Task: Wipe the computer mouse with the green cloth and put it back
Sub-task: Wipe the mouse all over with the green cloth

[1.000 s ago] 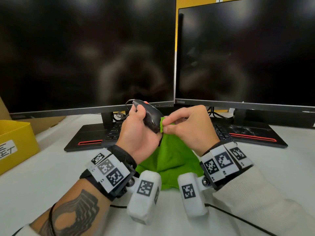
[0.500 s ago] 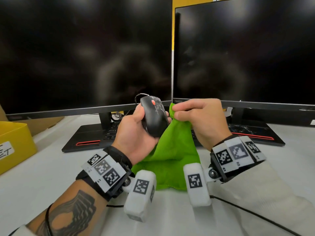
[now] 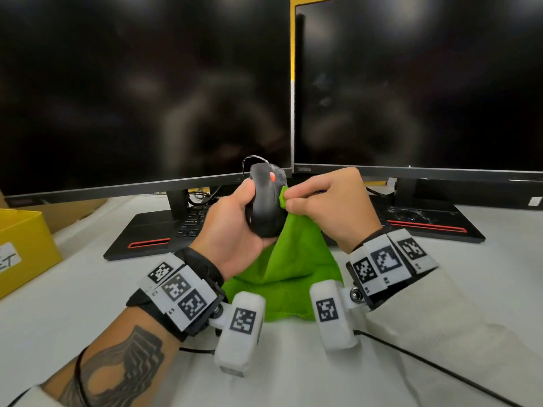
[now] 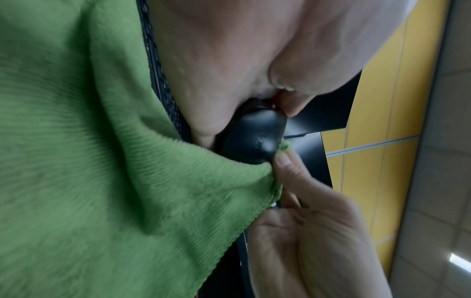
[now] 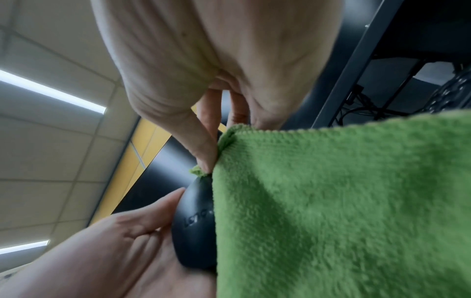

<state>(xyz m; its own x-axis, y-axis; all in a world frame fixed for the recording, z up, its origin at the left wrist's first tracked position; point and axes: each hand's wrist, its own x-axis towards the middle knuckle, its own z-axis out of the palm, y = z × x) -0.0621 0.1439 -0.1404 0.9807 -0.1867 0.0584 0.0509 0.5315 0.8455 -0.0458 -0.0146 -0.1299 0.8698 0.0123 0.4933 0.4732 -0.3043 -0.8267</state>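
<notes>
At the near centre of the white desk (image 3: 73,304), raised above its surface, the left hand (image 3: 235,230) holds the computer mouse (image 3: 266,207) upright, fingers and thumb curled round its sides, scroll wheel facing the camera. Immediately right of it, the right hand (image 3: 329,207) pinches a corner of the green cloth (image 3: 291,268) between thumb and fingertips and presses that corner against the mouse's right flank; the rest of the cloth hangs down to the desk between the wrists.

Judgement: the wipe is in progress. To do it well, more cloth should be bunched behind the fingertips, since only a small corner meets the shell. The left hand should turn the mouse so each face is presented, and its thumb should shift to uncover the area it hides. Pressure ought to stay light over the wheel.

Surroundings, left to right: a yellow box (image 3: 23,248) at the far left edge; a dark monitor (image 3: 141,89); a keyboard (image 3: 194,221) beneath it, partly behind the hands; a second monitor (image 3: 420,83) at right. The mouse cable (image 3: 249,160) loops behind the mouse and may snag on return. Judging by the bare surface in view, the near desk is free for setting the mouse down.
</notes>
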